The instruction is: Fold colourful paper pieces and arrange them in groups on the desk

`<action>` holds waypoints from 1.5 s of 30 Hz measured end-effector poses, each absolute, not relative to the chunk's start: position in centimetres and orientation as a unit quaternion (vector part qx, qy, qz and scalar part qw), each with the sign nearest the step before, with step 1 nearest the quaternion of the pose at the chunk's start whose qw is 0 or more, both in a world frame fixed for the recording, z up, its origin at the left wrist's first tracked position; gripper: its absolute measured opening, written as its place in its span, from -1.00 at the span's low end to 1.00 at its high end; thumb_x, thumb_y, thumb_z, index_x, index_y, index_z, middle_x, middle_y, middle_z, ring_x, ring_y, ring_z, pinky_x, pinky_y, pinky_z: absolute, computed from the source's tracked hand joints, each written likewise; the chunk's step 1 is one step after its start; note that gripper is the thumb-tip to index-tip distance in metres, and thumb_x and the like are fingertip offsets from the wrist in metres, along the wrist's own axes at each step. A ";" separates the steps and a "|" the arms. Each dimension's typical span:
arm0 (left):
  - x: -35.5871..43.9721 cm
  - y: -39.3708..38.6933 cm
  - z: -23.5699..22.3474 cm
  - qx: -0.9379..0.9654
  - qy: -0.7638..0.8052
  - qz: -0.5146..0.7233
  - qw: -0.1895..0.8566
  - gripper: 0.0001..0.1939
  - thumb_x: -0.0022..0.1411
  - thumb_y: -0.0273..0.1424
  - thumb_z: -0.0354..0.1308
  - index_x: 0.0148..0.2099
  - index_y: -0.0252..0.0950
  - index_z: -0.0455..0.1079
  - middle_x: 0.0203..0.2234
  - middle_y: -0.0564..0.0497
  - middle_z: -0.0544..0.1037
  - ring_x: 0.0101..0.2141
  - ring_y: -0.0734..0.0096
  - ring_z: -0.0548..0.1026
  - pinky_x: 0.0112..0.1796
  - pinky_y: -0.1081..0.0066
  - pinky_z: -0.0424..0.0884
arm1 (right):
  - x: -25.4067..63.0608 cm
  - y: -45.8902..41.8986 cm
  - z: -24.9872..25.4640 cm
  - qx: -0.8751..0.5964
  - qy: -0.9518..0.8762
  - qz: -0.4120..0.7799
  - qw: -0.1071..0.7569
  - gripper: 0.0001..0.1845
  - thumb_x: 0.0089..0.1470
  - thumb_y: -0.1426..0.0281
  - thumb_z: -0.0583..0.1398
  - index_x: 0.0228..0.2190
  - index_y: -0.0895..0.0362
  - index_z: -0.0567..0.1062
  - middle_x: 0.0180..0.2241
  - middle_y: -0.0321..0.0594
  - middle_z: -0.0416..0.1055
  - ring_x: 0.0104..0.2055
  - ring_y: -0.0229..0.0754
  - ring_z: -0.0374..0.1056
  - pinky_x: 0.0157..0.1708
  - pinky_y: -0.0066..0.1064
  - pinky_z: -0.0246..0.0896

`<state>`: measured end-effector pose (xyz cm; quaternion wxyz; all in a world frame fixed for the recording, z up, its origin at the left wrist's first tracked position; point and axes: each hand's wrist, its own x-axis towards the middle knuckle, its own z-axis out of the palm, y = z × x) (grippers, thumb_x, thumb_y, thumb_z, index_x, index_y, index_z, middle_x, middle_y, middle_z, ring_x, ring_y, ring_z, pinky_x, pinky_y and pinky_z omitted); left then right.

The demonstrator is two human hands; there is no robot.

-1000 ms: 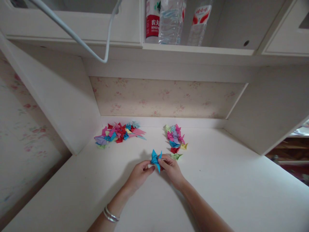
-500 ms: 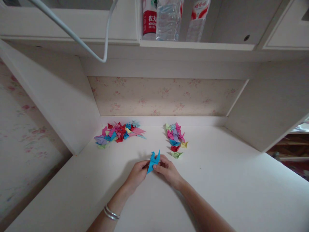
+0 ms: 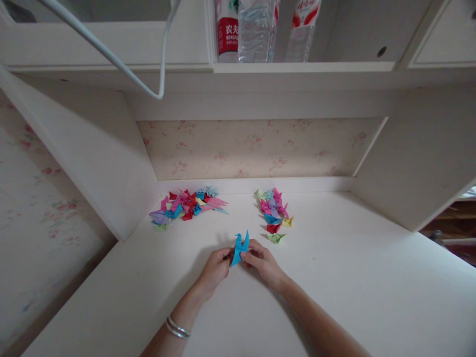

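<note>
A blue folded paper crane (image 3: 239,249) is held just above the white desk, its two narrow points facing up and away from me. My left hand (image 3: 218,264) pinches its left side, fingers closed. On its right side my right hand (image 3: 262,260) grips it, the thumb lying on the front of the paper. Beyond my left hand lies a wide pile of colourful paper cranes (image 3: 188,204). Past my right hand is a smaller group of folded cranes (image 3: 274,206), with a light green one (image 3: 275,238) nearest to me.
The white desk (image 3: 345,282) is bounded by a left side panel (image 3: 92,163) and a right side panel (image 3: 412,153). Overhead, a shelf (image 3: 305,68) carries plastic bottles (image 3: 256,32). A white cable (image 3: 122,64) hangs down at upper left.
The whole view has shifted slightly, so hands and desk items sit a little further right. Both hands keep hold of the blue crane, with hardly any change in grip.
</note>
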<state>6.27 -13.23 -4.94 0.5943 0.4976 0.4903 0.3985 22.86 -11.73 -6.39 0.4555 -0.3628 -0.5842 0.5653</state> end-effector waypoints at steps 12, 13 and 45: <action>6.2 -13.2 -4.9 0.494 0.491 0.391 0.601 -0.66 -0.01 -0.16 0.28 -0.33 -0.36 0.52 -0.70 0.19 0.16 -0.62 0.61 -0.03 -0.55 0.46 -0.12 | 22.8 -11.8 -6.4 -0.352 -0.555 0.582 0.478 -0.67 -0.04 0.11 0.29 -0.28 0.07 0.56 -0.24 -0.22 0.35 -0.43 -0.29 0.23 -0.46 -0.41 0.14; 6.2 -13.2 -4.9 0.495 0.490 0.392 0.601 -0.66 0.00 -0.16 0.27 -0.33 -0.36 0.52 -0.68 0.19 0.18 -0.62 0.62 -0.04 -0.56 0.46 -0.13 | 22.7 -11.8 -6.4 -0.351 -0.550 0.584 0.483 -0.67 -0.03 0.11 0.29 -0.29 0.07 0.57 -0.23 -0.21 0.35 -0.43 -0.29 0.23 -0.47 -0.41 0.14; 6.0 -13.0 -5.6 0.450 0.501 0.399 0.623 -0.50 0.10 -0.03 0.15 -0.07 -0.32 0.34 -0.63 0.26 0.02 -0.64 0.64 -0.11 -0.63 0.51 -0.20 | 24.0 -10.4 -6.5 -0.409 -0.418 0.550 0.596 -0.64 -0.05 0.12 0.30 -0.31 0.11 0.44 -0.48 -0.34 0.42 -0.66 -0.38 0.22 -0.65 -0.49 0.07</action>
